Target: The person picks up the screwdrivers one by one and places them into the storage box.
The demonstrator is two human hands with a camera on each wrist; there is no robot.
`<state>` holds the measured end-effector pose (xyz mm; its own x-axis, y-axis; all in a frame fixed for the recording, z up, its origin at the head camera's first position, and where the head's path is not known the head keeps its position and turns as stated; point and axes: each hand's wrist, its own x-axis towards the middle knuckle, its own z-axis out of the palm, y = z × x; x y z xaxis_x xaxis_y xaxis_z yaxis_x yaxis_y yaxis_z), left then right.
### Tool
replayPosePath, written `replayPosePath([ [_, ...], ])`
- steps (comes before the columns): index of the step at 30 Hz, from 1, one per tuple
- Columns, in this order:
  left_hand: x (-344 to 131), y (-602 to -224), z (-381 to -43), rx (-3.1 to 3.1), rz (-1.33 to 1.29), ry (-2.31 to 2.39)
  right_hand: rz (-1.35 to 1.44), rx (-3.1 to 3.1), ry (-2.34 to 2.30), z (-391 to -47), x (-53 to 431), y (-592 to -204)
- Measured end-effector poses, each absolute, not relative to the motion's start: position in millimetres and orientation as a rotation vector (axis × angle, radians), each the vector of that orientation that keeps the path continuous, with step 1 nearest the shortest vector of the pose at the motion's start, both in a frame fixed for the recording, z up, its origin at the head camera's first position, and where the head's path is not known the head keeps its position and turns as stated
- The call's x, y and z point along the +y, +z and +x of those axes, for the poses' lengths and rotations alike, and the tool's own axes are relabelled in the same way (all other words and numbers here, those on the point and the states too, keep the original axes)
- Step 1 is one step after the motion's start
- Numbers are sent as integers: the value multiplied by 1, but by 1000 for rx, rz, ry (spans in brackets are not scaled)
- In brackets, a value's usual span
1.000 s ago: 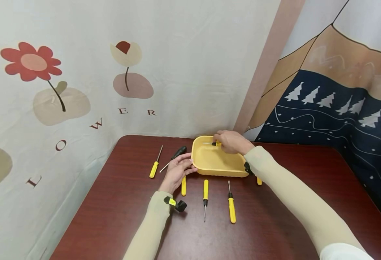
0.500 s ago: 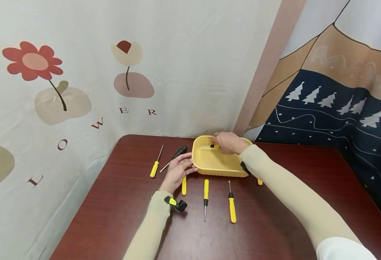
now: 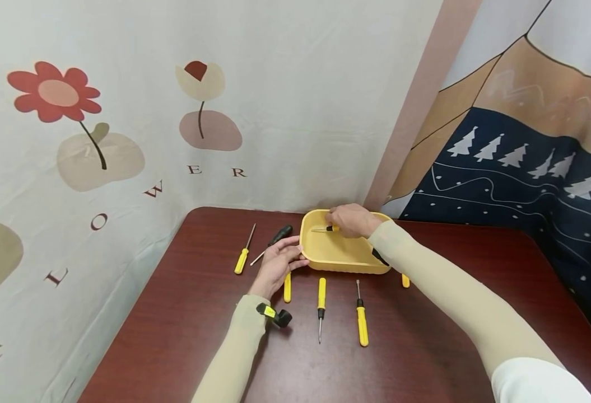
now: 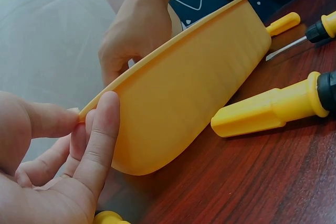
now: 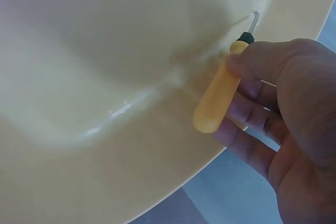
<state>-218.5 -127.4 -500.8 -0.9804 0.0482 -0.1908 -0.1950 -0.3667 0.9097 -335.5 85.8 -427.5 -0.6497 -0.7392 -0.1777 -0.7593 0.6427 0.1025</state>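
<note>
A yellow plastic tray (image 3: 335, 251) stands at the back of the table. My left hand (image 3: 275, 268) pinches its left rim; in the left wrist view the thumb lies at the rim with fingers against the outer wall. Inside the tray, my right hand (image 3: 352, 219) grips a small yellow-handled screwdriver (image 5: 218, 98) with a black collar. Its metal shaft points left in the head view, and its tip is close to the tray's inner surface in the right wrist view. Part of the handle is hidden by my right hand in the head view.
Several screwdrivers lie around the tray: a yellow one (image 3: 242, 261) and a black-handled one (image 3: 280, 234) at left, others (image 3: 321, 294) in front, and a yellow handle (image 3: 405, 280) at the right. The dark red table (image 3: 184, 336) meets a printed curtain (image 3: 295, 112) behind.
My right hand has moved slightly left and toward me within the tray, carrying the screwdriver. My left hand keeps its hold on the rim. The head view has shifted a little.
</note>
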Motion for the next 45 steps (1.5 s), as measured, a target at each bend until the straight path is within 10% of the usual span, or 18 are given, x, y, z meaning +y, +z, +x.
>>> replayPosePath([
  [45, -128, -502, -218, 1665, -178, 2477, -1362, 2893, 439, -331, 77, -439],
])
